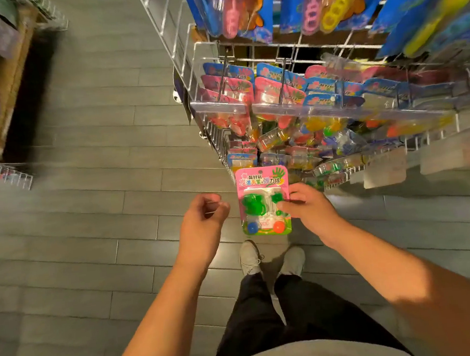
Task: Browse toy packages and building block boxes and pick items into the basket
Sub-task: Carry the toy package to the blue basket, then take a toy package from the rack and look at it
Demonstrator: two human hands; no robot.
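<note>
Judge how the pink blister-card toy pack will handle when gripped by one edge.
The toy pack is probably light: the right hand pinches one edge alone. The thin card may flex. The glossy blister could be slippery.

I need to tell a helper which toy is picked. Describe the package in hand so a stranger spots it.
Start at the wire rack of hanging toys on the right, then look below it. The right hand pinches a pink blister pack. Unlike the hanging packs, it is off the hooks, showing green toys and two balls.

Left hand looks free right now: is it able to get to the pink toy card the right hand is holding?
Probably yes. The left hand is loosely curled, holds nothing and sits just beside the pink toy card, with only floor showing in the gap. The right hand grips the card's far edge.
</note>
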